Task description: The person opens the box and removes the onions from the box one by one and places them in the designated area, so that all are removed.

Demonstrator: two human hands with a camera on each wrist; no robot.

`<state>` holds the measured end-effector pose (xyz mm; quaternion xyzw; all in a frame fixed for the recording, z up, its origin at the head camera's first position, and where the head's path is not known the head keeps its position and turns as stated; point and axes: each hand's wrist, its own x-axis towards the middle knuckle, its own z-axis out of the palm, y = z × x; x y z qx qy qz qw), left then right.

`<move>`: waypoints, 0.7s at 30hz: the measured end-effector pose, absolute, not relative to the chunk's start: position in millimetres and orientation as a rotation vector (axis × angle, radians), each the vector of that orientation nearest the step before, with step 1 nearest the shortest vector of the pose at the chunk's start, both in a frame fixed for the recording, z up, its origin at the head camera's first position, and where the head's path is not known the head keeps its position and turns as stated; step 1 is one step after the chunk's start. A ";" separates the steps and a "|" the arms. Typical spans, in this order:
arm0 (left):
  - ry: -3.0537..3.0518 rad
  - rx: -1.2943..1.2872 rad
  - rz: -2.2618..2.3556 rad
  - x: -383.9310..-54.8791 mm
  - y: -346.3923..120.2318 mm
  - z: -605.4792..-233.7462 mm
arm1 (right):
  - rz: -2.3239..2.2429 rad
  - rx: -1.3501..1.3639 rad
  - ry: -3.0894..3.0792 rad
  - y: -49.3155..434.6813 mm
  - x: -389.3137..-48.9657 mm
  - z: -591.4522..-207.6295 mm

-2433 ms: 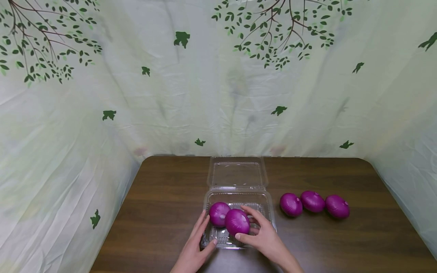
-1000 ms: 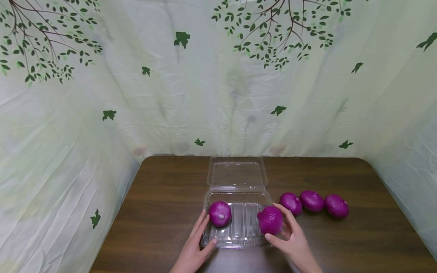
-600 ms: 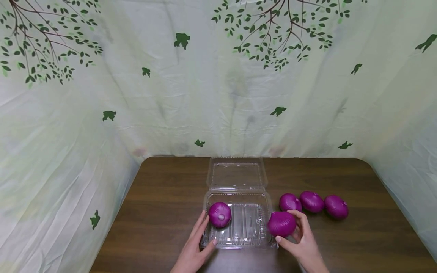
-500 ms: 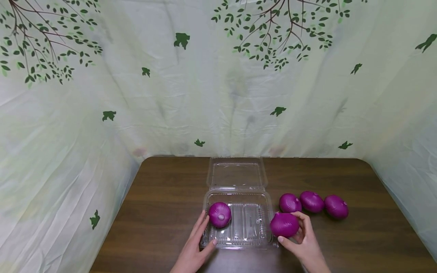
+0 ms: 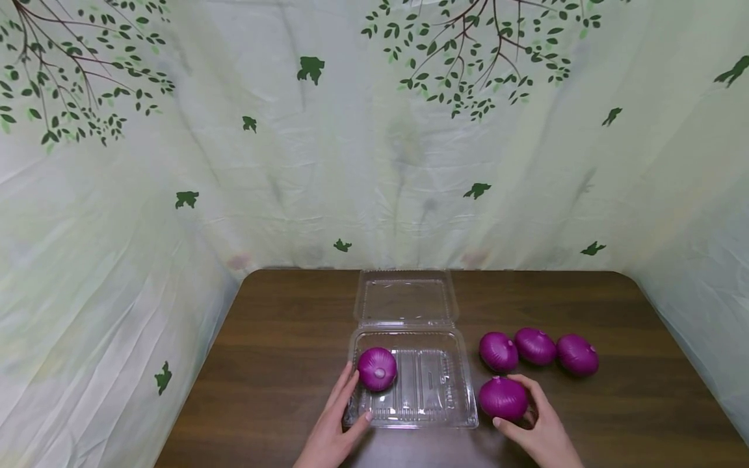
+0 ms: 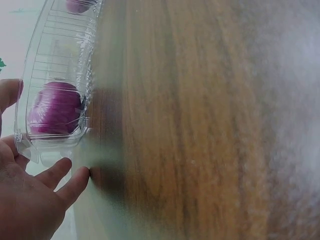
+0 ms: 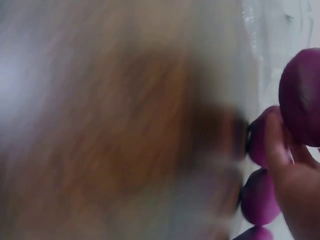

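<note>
Both hands are working near the front edge of the dark brown wooden table (image 5: pixel 281 325). Fingers of the right hand (image 5: pixel 541 432) are curling around a round purple onion (image 5: pixel 503 398), cupping it just right of the clear plastic clamshell box (image 5: pixel 453 416). Flat and relaxed, the left hand (image 5: pixel 332 432) is pressing the box's left wall, likely steadying it. 1 purple onion (image 5: pixel 377 368) is sitting inside; 3 more purple onions (image 5: pixel 535 346) are lying in a row toward the right edge.

No readable text, labels or numbers — anywhere
</note>
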<state>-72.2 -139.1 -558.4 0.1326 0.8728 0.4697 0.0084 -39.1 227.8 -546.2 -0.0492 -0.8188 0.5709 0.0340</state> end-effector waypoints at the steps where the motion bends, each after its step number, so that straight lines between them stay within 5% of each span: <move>1: 2.725 0.413 1.466 -72.1 -139.1 -558.4 | 1.679 -0.155 -2.566 230.5 -39.2 -548.0; 21: 2.696 0.411 1.493 -71.9 -140.1 -557.8 | 1.542 -0.123 -2.803 255.9 -48.9 -553.5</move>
